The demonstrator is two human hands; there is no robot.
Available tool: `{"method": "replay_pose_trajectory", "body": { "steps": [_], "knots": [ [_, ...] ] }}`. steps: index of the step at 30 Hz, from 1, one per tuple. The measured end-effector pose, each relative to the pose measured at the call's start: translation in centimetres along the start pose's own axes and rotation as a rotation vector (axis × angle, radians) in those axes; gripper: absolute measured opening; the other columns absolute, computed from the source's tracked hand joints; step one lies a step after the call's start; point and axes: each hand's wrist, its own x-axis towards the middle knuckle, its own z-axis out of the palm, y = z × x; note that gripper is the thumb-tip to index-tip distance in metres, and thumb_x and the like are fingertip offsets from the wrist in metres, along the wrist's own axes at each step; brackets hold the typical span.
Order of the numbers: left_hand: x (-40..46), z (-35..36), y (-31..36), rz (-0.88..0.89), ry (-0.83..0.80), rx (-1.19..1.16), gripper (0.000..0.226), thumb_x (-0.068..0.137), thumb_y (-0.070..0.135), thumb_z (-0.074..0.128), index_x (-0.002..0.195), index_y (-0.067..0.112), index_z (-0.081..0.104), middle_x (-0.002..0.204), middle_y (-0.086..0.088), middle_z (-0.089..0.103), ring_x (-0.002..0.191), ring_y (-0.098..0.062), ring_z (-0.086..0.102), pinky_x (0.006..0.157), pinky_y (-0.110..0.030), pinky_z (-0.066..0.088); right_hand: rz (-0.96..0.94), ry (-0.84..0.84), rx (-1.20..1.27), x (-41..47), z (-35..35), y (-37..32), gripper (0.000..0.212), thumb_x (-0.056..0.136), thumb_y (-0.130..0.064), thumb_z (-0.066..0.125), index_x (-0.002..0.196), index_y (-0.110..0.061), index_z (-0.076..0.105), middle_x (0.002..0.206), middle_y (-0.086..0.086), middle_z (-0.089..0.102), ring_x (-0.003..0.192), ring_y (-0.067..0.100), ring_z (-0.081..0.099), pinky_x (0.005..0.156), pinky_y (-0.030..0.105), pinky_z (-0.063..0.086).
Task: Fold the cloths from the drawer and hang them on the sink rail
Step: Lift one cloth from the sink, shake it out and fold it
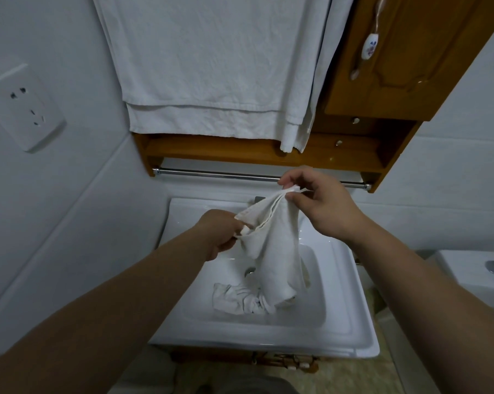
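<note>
Two bare hands hold a white cloth (271, 245) over a sink (351, 322). The left hand (221, 237) and right hand (322, 203) each pinch its upper edge.

White tiled walls (69, 194) with a socket (21, 109) — a wooden cabinet (396, 66) above, beige floor (354, 376) below.

Two hands (220, 234) (322, 206), two cloths (277, 251) (237, 300), one rail (211, 174), one sink (339, 280).

Home bathroom: sink (351, 331); toilet tank (467, 275); towel (206, 66).
</note>
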Motion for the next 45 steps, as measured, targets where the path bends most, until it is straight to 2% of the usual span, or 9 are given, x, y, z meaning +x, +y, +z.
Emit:
{"method": "replay_pose_trajectory", "body": {
  "steps": [3,7,11,16,19,29,36,41,45],
  "knots": [
    [-0.7,0.4,-0.3,0.065,-0.006,0.276,0.013,0.081,0.007,0.072,0.093,0.011,0.071,0.092,-0.010,0.065,0.083,-0.022,0.058,0.065,-0.027,0.053,-0.024,0.077,-0.058,0.3,-0.1,0.0,0.028,0.094,-0.005,0.062,0.102,-0.032,0.063,0.100,-0.017,0.064,0.093,-0.001,0.059,0.076,0.008,0.044],
    [-0.5,-0.6,0.0,0.465,0.259,0.995,0.015,0.090,0.019,0.060,0.100,0.019,0.072,0.086,-0.003,0.066,0.078,-0.020,0.058,0.069,-0.029,0.044,-0.061,0.040,-0.221,-0.2,0.0,1.4,0.024,0.095,-0.006,0.060,0.107,-0.026,0.064,0.098,-0.024,0.060,0.092,-0.010,0.055,0.076,0.003,0.040],
    [-0.5,-2.1,0.7,0.729,0.367,1.337,0.014,0.096,0.024,0.053,0.100,0.021,0.066,0.094,-0.004,0.070,0.078,-0.021,0.058,0.067,-0.030,0.041,-0.055,0.008,-0.386,-0.9,-0.1,3.5,0.023,0.096,-0.008,0.060,0.112,-0.023,0.066,0.105,-0.015,0.060,0.089,-0.007,0.053,0.079,0.003,0.039],
    [-1.1,-3.4,3.4,0.469,0.216,0.973,0.020,0.088,0.031,0.071,0.096,0.013,0.076,0.087,-0.003,0.073,0.075,-0.017,0.068,0.079,-0.032,0.057,-0.003,-0.141,-0.546,-1.3,0.1,4.3,0.032,0.097,-0.008,0.058,0.127,-0.019,0.064,0.119,-0.002,0.061,0.102,0.011,0.059,0.088,0.016,0.041],
    [-1.0,-2.7,3.6,0.417,0.196,0.889,0.021,0.085,0.031,0.074,0.092,0.012,0.078,0.069,-0.001,0.070,0.068,-0.016,0.067,0.067,-0.029,0.055,0.014,-0.146,-0.639,-0.7,0.6,4.1,0.035,0.095,-0.011,0.055,0.129,-0.017,0.064,0.121,0.001,0.058,0.105,0.019,0.060,0.088,0.021,0.042],
    [-1.4,-1.4,4.4,-0.048,-0.008,0.096,0.007,0.093,-0.001,0.057,0.096,0.002,0.062,0.088,-0.015,0.068,0.073,-0.025,0.067,0.067,-0.034,0.061,0.128,-0.040,-0.575,1.3,0.2,2.4,0.019,0.087,-0.015,0.056,0.098,-0.019,0.071,0.098,-0.005,0.059,0.087,0.012,0.051,0.074,0.023,0.035],
    [-1.6,0.5,3.6,-0.062,-0.107,0.117,0.014,0.080,-0.002,0.075,0.091,0.002,0.068,0.099,-0.013,0.071,0.087,-0.023,0.068,0.066,-0.029,0.060,-0.012,-0.075,-0.579,1.9,1.0,0.5,0.018,0.090,-0.013,0.056,0.100,-0.017,0.071,0.097,-0.002,0.067,0.087,0.013,0.057,0.072,0.024,0.037],
    [-0.7,-0.3,3.6,-0.045,0.108,-0.011,0.022,0.085,-0.007,0.067,0.107,-0.005,0.062,0.105,-0.021,0.066,0.071,-0.025,0.066,0.048,-0.023,0.057,0.005,-0.067,-0.586,2.3,0.3,0.5,0.018,0.091,-0.013,0.056,0.100,-0.019,0.071,0.095,-0.004,0.069,0.084,0.011,0.056,0.062,0.009,0.032],
    [-1.4,-0.2,3.3,0.072,0.093,0.310,0.023,0.085,-0.002,0.069,0.106,0.006,0.071,0.092,-0.011,0.066,0.076,-0.020,0.059,0.069,-0.029,0.055,0.057,-0.016,-0.581,2.4,-0.4,0.9,0.017,0.092,-0.014,0.056,0.100,-0.020,0.070,0.094,-0.005,0.065,0.084,0.012,0.056,0.061,0.014,0.035]
  ]
}}
